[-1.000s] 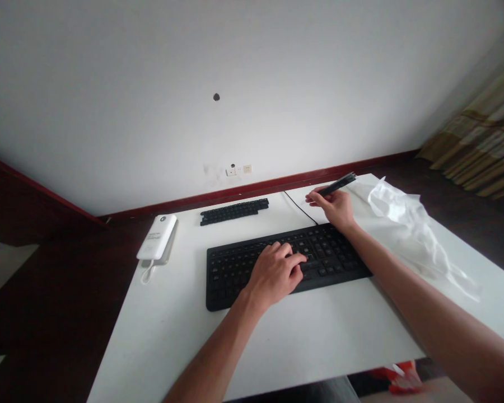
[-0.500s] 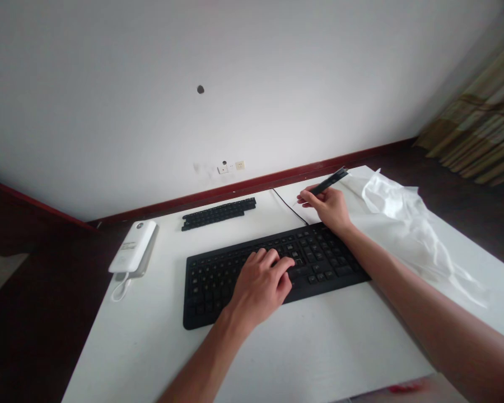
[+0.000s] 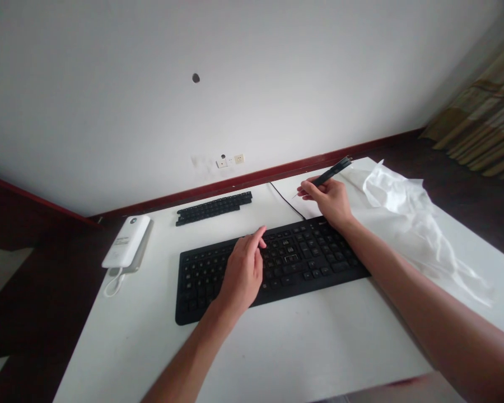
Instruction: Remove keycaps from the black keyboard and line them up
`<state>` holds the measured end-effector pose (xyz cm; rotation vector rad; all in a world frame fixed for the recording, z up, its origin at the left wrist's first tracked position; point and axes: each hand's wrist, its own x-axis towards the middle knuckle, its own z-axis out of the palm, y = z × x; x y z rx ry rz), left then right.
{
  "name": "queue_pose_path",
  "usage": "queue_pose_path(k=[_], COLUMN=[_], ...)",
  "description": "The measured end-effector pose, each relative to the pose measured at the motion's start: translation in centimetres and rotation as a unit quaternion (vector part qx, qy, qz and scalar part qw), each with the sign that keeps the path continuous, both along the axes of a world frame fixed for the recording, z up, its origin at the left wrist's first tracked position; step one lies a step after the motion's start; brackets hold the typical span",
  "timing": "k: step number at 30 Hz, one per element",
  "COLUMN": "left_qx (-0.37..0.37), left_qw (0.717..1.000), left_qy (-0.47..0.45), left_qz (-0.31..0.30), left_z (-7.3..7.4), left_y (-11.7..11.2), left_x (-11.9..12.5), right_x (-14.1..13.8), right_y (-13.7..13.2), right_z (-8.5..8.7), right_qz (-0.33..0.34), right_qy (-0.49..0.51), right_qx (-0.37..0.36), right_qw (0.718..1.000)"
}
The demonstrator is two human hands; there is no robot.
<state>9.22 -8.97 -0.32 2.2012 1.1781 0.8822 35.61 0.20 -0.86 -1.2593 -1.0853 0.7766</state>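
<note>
A black keyboard [image 3: 201, 280] lies across the middle of the white table [image 3: 302, 347]. My left hand [image 3: 243, 271] hovers over its centre keys, fingers together and stretched forward, holding nothing. My right hand [image 3: 330, 200] is beyond the keyboard's far right corner, closed in a pinch on a thin black tool [image 3: 334, 171] that points up to the right, with a pale tip showing to the left of the fingers. A black cable [image 3: 283, 200] runs from the keyboard toward the wall.
A row of loose black keycaps [image 3: 214, 207] lies at the table's far edge. A white power bank [image 3: 126, 241] with a cord sits at the far left corner. Crumpled clear plastic [image 3: 407, 218] covers the right side. Dark floor surrounds the table.
My left hand has lifted off the right-centre keys and moved left, its fingers straightening. My right hand stays in place with the tool. The view has shifted slightly.
</note>
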Motion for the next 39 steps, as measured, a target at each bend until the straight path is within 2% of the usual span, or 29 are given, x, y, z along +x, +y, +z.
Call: queue_pose_path(k=[3,9,14,17,21,24,28,34,39], left_qx=[-0.011,-0.062,-0.077,-0.047,0.007,0.017,0.042,0.045,0.049], left_qw=[1.0,0.988,0.987,0.992,0.995,0.993,0.991,0.983,0.979], left_qy=[-0.022,-0.113,-0.117,-0.088,-0.011,0.032,0.089,0.162,0.185], left_qz=[0.01,0.089,0.082,0.074,0.096,0.108,0.095,0.075,0.071], left_z=[-0.2,-0.5,-0.5,-0.1,0.8,1.4,1.8,1.3,0.3], left_y=[0.2,0.2,0.3,0.6,1.6,2.9,5.4,9.0,9.9], left_x=[-0.1,0.0,0.1,-0.3,-1.6,-2.6,-2.9,-1.6,-1.1], right_x=[0.1,0.1,0.2,0.2,0.3,0.3,0.3,0.5,0.6], right_y=[0.0,0.0,0.1,0.1,0.0,0.1,0.1,0.1,0.2], right_z=[-0.1,-0.3,-0.3,-0.2,-0.3,-0.4,-0.4,-0.4,-0.6], right_qz=[-0.001,0.003,0.004,0.005,0.006,0.006,0.011,0.015,0.023], right_qy=[-0.002,0.002,-0.006,-0.011,-0.011,-0.007,0.006,0.013,0.018], right_qx=[0.003,0.003,-0.002,-0.003,-0.003,-0.007,-0.011,-0.013,-0.01], right_qw=[1.0,1.0,1.0,1.0,1.0,1.0,1.0,1.0,1.0])
